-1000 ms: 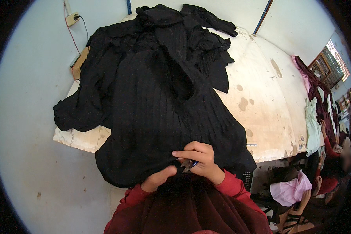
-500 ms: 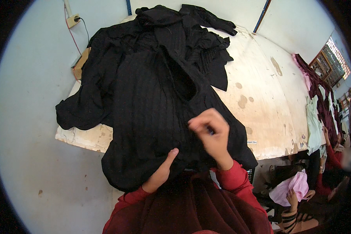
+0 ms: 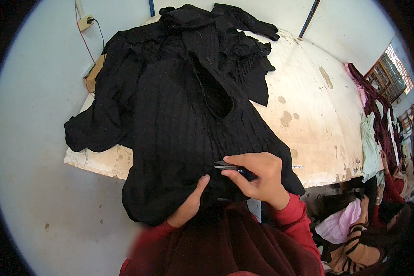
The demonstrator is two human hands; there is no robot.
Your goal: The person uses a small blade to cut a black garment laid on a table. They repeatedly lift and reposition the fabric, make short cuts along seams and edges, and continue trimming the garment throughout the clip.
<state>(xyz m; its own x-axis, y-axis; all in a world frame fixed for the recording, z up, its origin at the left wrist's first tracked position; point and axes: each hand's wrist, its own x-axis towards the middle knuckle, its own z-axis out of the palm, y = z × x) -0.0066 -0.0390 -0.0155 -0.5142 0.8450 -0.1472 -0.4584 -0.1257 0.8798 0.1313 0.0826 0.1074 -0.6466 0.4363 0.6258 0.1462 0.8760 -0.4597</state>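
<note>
A black pleated garment (image 3: 168, 119) is spread over the table and hangs down over its near edge. Its dark neck-like opening (image 3: 218, 103) lies above my hands. My left hand (image 3: 188, 204) holds the near part of the cloth, thumb on top and the other fingers hidden beneath. In my right hand (image 3: 264, 179) is a small pair of black thread snips (image 3: 221, 165), pinched between thumb and fingers. The metal tips point left, just above the fabric and close to my left thumb. Whether the blades touch the cloth I cannot tell.
More black garments (image 3: 188, 20) are heaped at the back of the pale, stained tabletop (image 3: 317, 138). A wall socket with a plug (image 3: 85, 23) is at the left. Co-workers handle pink cloth (image 3: 340, 223) at the lower right, near hanging maroon and mint garments (image 3: 369, 147).
My right hand has come down and turned, bringing the snips into clear sight beside my left thumb. My left hand has stayed nearly still. A co-worker's pink cloth has shifted.
</note>
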